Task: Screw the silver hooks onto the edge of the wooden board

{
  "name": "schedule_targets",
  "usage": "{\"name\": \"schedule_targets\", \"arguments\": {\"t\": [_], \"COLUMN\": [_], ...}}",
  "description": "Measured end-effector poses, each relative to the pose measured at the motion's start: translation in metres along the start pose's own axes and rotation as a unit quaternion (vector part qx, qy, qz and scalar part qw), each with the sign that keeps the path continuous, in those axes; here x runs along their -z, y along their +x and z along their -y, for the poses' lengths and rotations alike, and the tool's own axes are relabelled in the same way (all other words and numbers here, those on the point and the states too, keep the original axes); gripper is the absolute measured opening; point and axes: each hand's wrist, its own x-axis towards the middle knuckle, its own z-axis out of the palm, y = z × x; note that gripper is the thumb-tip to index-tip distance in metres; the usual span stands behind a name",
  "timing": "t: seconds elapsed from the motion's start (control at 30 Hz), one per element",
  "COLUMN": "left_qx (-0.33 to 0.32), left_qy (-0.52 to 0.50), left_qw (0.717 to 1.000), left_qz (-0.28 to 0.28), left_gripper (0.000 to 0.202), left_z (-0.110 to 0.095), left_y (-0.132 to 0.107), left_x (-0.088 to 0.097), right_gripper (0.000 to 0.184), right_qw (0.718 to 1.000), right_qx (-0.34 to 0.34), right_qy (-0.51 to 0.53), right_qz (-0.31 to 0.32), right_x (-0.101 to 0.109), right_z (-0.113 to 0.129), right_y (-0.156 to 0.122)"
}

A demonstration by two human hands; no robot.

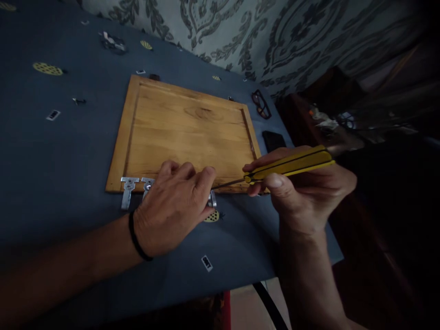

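Note:
A wooden panel [192, 133] with a raised frame lies flat on the blue tablecloth. My right hand [302, 197] is closed around the yellow handle of a screwdriver [292, 165], its shaft pointing left along the panel's near edge. Where the tip meets the work is hidden behind my left hand [175, 204]. That hand, with a black band at the wrist, rests over the near edge, its fingers bent and closed at a metal hinge [213, 199] of which only the end shows. Two more hinges, a left one [129, 190] and a partly covered one [147, 184], sit along the same edge.
Beyond the panel's right side lie eyeglasses [261, 104] and a dark flat object [274, 140]. A blurred metallic item [113, 43] and a small dark piece [79, 101] are at the far left. A patterned curtain [240, 36] hangs behind the table.

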Motion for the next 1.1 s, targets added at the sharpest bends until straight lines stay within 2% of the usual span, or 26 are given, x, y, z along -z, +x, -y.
{"name": "schedule_targets", "arguments": {"t": [0.17, 0.33, 0.5, 0.7, 0.93, 1.1], "left_qx": [0.000, -0.002, -0.004, -0.006, -0.006, -0.007], "left_qy": [0.009, 0.015, 0.014, 0.016, 0.017, 0.015], "left_qw": [1.000, 1.000, 1.000, 1.000, 1.000, 1.000], "left_qz": [-0.015, -0.016, -0.020, -0.017, -0.010, -0.008], "left_gripper": [0.046, 0.046, 0.047, 0.045, 0.044, 0.043], "left_z": [-0.0001, -0.0002, 0.0003, 0.0006, 0.0002, 0.0002], "left_y": [-0.0003, -0.0008, -0.0001, -0.0002, 0.0004, 0.0004], "left_x": [-0.0008, -0.0003, -0.0010, -0.0004, 0.0001, 0.0002], "right_gripper": [0.016, 0.013, 0.029, 0.017, 0.015, 0.014], "right_qw": [0.998, 0.999, 0.996, 0.992, 0.996, 0.996], "right_qx": [0.050, -0.007, -0.050, -0.085, -0.024, -0.035], "right_qy": [0.024, 0.047, 0.075, 0.085, 0.079, 0.085], "right_qz": [-0.032, -0.023, 0.009, 0.045, 0.019, 0.001], "right_x": [-0.0061, -0.0096, -0.0070, -0.0015, -0.0061, -0.0075], "right_z": [-0.0059, -0.0033, 0.0017, 0.0026, -0.0007, -0.0023], "right_y": [0.0002, -0.0013, -0.0015, -0.0039, -0.0002, 0.0005]}}
